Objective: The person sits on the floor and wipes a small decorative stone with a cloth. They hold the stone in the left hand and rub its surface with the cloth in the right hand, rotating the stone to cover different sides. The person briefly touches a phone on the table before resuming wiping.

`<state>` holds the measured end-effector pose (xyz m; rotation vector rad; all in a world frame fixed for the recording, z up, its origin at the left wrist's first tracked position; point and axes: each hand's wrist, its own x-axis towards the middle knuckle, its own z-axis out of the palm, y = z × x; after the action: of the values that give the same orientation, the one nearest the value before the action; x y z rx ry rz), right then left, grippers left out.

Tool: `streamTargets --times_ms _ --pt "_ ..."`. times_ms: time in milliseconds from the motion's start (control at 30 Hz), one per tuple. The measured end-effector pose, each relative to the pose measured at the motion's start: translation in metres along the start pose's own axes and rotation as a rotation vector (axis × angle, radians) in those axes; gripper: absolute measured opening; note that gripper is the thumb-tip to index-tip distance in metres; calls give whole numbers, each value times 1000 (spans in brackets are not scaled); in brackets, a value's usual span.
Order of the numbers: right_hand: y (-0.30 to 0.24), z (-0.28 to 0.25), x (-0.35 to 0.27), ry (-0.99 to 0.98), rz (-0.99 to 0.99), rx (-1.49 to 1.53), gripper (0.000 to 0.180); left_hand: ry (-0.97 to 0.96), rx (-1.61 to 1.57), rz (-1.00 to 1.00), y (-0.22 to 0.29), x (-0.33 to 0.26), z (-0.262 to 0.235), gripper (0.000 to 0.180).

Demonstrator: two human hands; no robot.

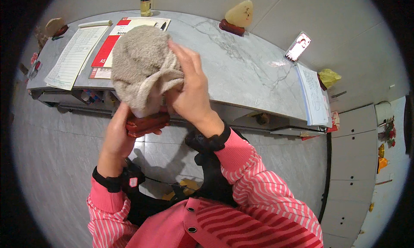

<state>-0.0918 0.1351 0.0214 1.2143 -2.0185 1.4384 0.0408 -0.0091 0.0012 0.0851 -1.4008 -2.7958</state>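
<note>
My left hand (115, 133) is closed around a glossy reddish-brown stand (147, 123), held up in front of the desk's near edge. Above the stand, a grey-beige cloth (140, 60) drapes over whatever sits on it; only a pale patch shows below the cloth, so its shape is hidden. My right hand (192, 90) grips the cloth from the right side, fingers pressed against its folds. Both hands are close together, the right one higher than the left.
The grey marbled desk (250, 71) bears a written notepad (77, 53), a red-and-white notebook (105, 51), a small bottle (146, 4), a pale stone ornament (240, 14), a propped phone (297, 47) and a paper stack (312, 97). Grey cabinets (351, 174) stand at right.
</note>
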Motion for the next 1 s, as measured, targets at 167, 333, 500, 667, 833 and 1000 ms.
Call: streamTargets --times_ms 167,333,500,667,833,1000 --pt "-7 0 3 -5 -78 -189 76 68 102 -86 -6 3 5 61" --pt "-17 2 -4 -193 -104 -100 71 146 101 35 -4 3 -11 63" --pt "-13 -2 -5 -317 -141 23 60 212 102 129 -3 -1 -29 55" --pt "-9 -8 -6 -425 -131 208 54 291 304 253 -7 -2 -47 52" --pt "-17 -3 -11 -330 -142 130 55 116 497 445 -3 5 -47 50" --pt "-21 -1 -9 -193 -171 -9 58 122 894 462 2 11 -16 52"
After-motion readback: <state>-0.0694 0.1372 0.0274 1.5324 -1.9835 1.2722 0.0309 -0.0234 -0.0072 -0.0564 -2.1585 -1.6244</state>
